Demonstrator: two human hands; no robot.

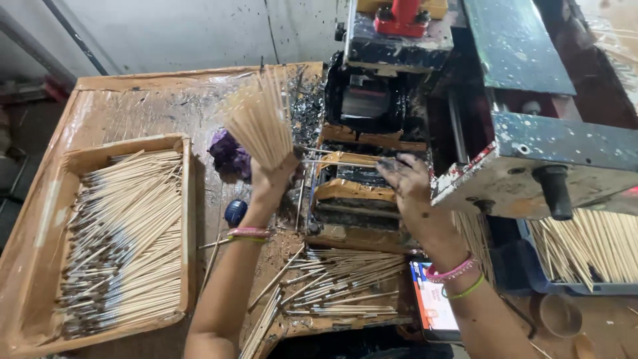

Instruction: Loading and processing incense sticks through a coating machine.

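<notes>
L hand grips fanned bundle of thin pale bamboo sticks, at 9 o'clock of grimy black feed machine. R hand fingers loosely curled at slot w/ single stick. Best feed one at a time, level.

Occlusions and cut-offs, head view.
Left hand palm hidden behind stick bundle; phone partly under right wrist; machine cropped top and right; right fingertips blurred, grip unclear.

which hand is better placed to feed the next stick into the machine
Probably the right hand: it already rests at the machine slot, fingers on a stick. The left hand is full, gripping a fanned bundle.
</notes>
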